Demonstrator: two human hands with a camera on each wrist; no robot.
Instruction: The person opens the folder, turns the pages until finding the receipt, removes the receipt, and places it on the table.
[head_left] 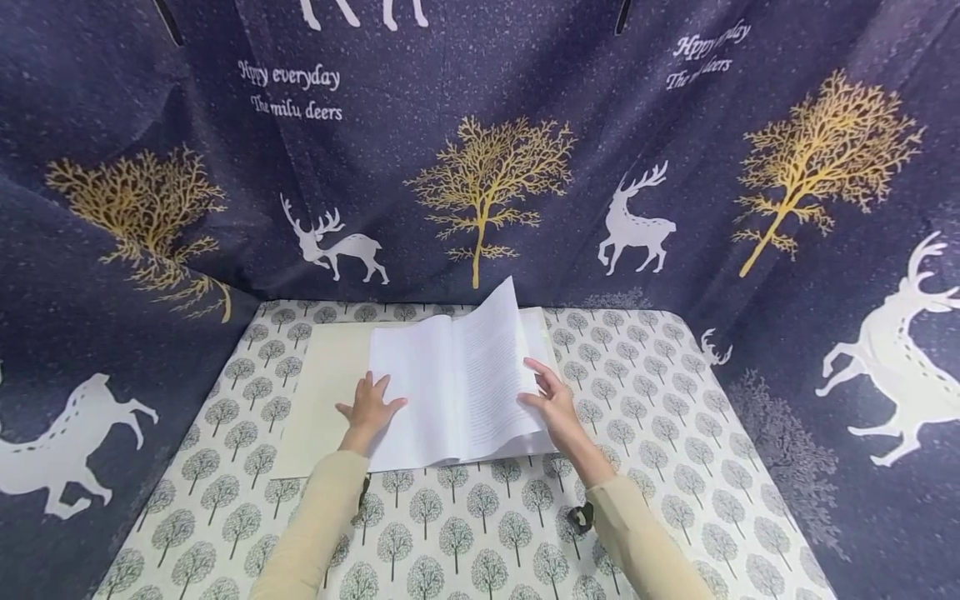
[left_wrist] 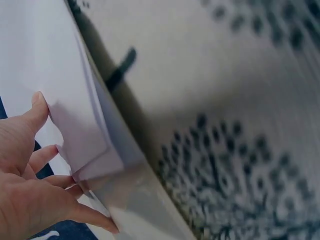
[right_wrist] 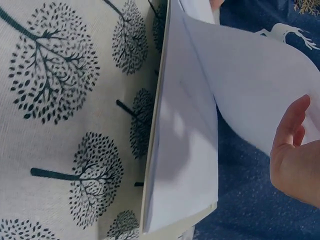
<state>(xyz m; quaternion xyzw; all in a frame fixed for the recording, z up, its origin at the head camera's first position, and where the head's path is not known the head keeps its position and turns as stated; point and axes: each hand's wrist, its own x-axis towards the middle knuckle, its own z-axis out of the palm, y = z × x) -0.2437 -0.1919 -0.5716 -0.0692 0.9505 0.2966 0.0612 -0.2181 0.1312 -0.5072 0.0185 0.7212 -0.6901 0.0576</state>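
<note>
An opened cream folder [head_left: 330,367] lies flat, with white printed sheets [head_left: 412,392] on it. One printed sheet [head_left: 491,375] stands lifted on the right and curves, its upper corner raised. My left hand [head_left: 369,408] rests with spread fingers at the left edge of the sheets; in the left wrist view, its thumb touches the paper and other fingers reach onto the folder. My right hand [head_left: 553,404] is at the right edge of the lifted sheet, thumb and fingers extended against it. The right wrist view shows the sheet's pale curved side [right_wrist: 250,75] beside that hand [right_wrist: 300,160].
The table wears a white cloth [head_left: 480,525] with dark tree prints. Behind and at both sides hangs a dark blue curtain [head_left: 420,233] with deer and golden trees. A small black object [head_left: 580,518] is at the right wrist.
</note>
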